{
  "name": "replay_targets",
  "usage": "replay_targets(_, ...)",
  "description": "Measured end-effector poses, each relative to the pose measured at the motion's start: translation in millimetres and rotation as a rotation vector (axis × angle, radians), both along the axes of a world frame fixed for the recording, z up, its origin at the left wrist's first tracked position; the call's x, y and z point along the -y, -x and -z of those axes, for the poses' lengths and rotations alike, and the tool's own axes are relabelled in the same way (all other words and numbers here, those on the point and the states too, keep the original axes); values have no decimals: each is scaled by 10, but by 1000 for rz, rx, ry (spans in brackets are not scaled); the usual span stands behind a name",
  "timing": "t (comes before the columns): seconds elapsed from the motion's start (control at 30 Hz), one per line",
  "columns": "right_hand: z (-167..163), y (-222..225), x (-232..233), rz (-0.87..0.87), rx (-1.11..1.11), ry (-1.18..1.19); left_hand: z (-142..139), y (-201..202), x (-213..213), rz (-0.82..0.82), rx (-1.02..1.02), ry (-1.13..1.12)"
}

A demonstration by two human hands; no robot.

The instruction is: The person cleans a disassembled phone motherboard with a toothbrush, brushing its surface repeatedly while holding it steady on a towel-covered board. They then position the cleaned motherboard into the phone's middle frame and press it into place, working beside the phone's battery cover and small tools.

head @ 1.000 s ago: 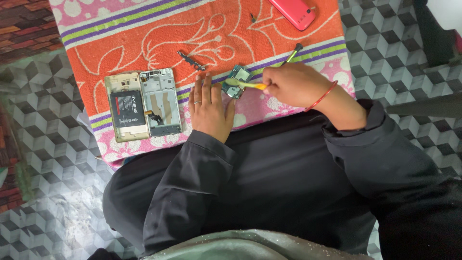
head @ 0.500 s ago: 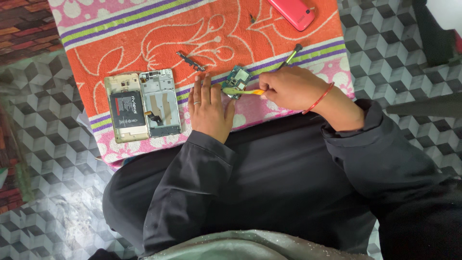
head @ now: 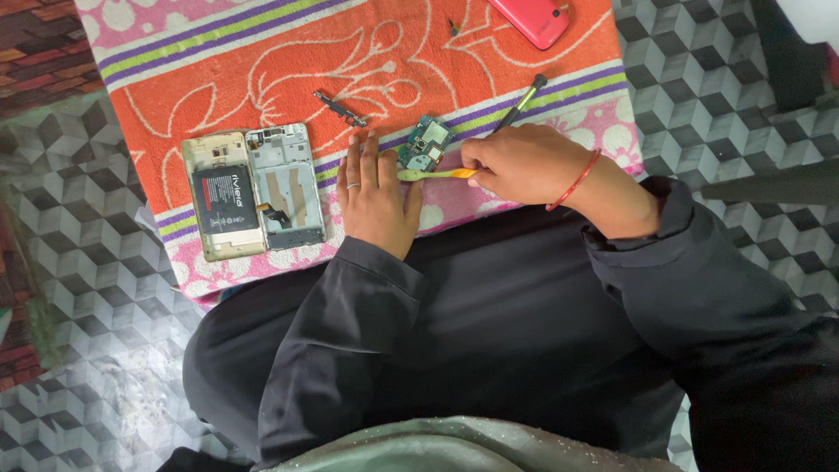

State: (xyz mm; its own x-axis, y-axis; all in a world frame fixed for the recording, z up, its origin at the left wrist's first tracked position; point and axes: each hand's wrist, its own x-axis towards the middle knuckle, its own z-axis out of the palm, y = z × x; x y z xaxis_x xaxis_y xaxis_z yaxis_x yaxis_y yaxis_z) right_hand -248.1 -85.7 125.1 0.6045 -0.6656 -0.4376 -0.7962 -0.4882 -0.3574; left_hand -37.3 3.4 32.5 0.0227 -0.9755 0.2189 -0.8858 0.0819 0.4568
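Head view: right hand (head: 524, 162) pinches yellow brush (head: 434, 174) at circuit board (head: 426, 144); left hand (head: 376, 197) lies spread flat beside it.

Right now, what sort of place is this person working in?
Probably an informal floor-level phone repair spot, perhaps at home: a patterned towel spread over cube-pattern floor tiles, an opened phone, and a loose circuit board.

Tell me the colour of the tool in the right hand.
Yellow, with an orange part near the right hand; the tool shows in the head view.
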Motion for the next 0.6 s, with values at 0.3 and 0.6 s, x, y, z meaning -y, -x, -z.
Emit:
replay_targets(0.3,-5,-20,57,-3,-38,-51,-20,-9,-6,9,-2,17)
replay_targets(0.6,-11,-27,74,4,-29,-86,-16,-1,-9,3,-1,21)
